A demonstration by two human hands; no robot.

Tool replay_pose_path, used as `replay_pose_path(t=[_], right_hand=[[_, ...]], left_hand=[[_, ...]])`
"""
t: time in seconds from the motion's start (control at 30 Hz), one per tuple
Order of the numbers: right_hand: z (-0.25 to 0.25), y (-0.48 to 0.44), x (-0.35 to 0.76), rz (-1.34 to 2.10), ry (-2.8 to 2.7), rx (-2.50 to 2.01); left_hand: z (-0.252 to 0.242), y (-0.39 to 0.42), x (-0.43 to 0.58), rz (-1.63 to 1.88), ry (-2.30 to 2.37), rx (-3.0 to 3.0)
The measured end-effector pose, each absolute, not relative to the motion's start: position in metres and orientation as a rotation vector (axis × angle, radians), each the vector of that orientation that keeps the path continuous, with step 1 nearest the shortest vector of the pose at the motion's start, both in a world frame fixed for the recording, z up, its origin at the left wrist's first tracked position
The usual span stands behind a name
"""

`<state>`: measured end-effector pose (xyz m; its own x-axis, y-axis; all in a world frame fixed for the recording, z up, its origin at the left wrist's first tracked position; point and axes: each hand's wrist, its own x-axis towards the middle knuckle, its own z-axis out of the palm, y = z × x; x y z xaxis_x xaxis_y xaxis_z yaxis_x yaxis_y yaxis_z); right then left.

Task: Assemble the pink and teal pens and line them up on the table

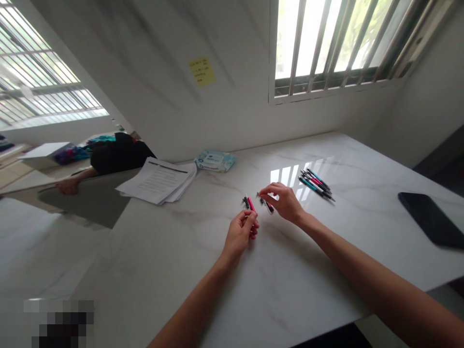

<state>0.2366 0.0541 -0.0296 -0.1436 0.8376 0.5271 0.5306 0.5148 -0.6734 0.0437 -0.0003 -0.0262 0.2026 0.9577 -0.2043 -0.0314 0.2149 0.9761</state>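
Note:
My left hand grips a pink-and-black retractable pen upright above the white marble table. Just to its right, my right hand pinches a second slim pen, dark with a pink section, between thumb and fingertips. The two pens are close together and seem to be apart, though the small parts blur at this size. A loose bundle of several pens in teal, pink and black lies on the marble to the right of my right hand, out of reach of my fingers.
A stack of printed papers and a blue-and-white wipes packet lie at the far edge. A black phone or tablet lies at right. Beyond the table's left edge, a person in dark clothing rests a hand on a surface.

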Motion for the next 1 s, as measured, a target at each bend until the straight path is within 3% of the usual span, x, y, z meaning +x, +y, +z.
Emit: replay_pose_path(t=[0.33, 1.0], right_hand=[[-0.054, 0.094, 0.243, 0.207, -1.981, -1.094], [-0.065, 0.096, 0.249, 0.31, -2.024, -1.126]], left_hand=[[-0.025, -0.001, 0.044, 0.904, 1.107, 1.127], [-0.023, -0.004, 0.045, 0.908, 1.108, 1.162]])
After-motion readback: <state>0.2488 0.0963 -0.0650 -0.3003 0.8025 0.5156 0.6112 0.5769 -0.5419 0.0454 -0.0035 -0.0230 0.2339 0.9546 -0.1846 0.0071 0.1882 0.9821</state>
